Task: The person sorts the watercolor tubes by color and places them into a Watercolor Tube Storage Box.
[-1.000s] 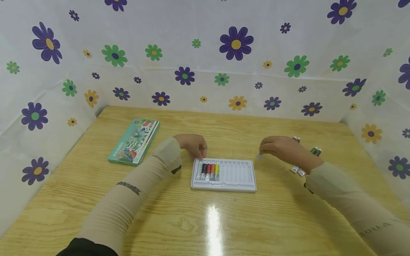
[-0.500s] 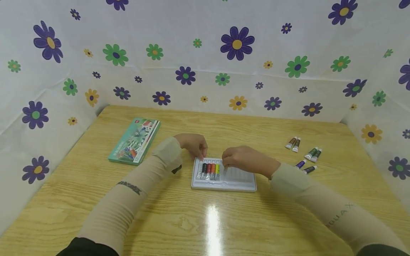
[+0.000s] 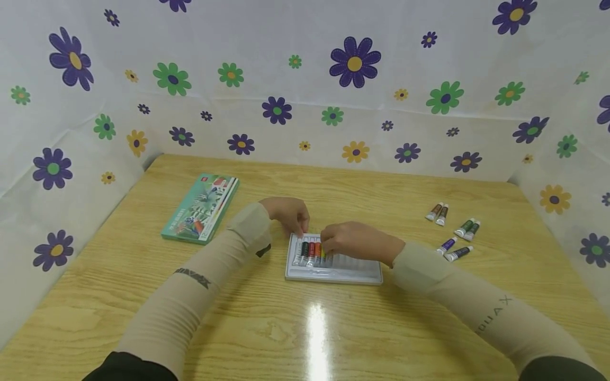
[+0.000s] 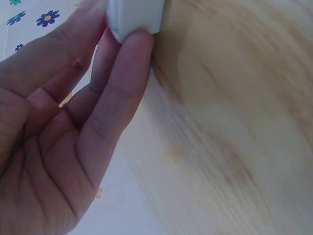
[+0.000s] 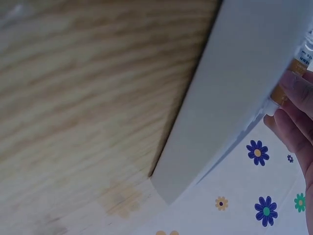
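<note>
Centre of the frame: a shallow rectangular white plastic tray [image 3: 357,274] lies on the pale wood-grain table [image 3: 257,323], with white-capped paint tubes [image 3: 311,254] side by side in its left part. The left hand [image 3: 288,213] grips the tray's upper-left edge. The right hand [image 3: 355,241], above the tray, pinches an ochre, white-capped paint tube [image 5: 278,95] between thumb and fingers. Right of frame: a brown tube pair [image 3: 442,215], a green tube pair [image 3: 472,231], one violet tube [image 3: 447,245] and one dark tube [image 3: 459,253]. Left of centre: a flat green illustrated box [image 3: 202,209].

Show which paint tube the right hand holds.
The ochre paint tube, pinched by the right hand; the others lie in the white tray or on the table.
</note>
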`<state>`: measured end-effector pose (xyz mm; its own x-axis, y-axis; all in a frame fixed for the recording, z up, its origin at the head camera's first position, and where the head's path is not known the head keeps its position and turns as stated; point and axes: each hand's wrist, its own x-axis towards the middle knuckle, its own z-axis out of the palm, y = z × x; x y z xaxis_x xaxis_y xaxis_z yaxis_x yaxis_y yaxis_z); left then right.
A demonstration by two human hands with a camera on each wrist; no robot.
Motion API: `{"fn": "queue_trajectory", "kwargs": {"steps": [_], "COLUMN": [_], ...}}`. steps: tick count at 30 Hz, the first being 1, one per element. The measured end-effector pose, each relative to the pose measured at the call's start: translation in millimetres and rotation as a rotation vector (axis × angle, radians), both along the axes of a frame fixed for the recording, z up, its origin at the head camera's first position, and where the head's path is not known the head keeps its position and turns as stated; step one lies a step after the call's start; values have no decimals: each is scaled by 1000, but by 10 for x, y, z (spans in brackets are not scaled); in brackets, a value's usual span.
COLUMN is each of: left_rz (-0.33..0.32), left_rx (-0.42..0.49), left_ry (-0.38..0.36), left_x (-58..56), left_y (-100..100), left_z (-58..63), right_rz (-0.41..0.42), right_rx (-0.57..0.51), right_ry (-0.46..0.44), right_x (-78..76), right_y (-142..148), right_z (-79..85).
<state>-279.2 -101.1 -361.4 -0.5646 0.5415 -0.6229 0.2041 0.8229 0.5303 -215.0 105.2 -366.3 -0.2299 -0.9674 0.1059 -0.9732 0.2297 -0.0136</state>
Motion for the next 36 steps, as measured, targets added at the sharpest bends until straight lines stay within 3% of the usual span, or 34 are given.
{"fn": "queue_trajectory", "kwargs": {"steps": [9, 19, 36], "left_rz": [-1, -16, -16], "left_rx": [6, 1, -10], "left_ry": [-9, 3, 7], "left_x": [12, 6, 20], "left_y": [5, 2, 9], "left_z": [16, 8, 27], "right_rz": [11, 21, 32], "right_rx": [36, -17, -59], "right_ry": [-29, 9, -1], "right_x": [-5, -42, -51], "right_y": [5, 43, 49], "right_z": [-3, -35, -68]}}
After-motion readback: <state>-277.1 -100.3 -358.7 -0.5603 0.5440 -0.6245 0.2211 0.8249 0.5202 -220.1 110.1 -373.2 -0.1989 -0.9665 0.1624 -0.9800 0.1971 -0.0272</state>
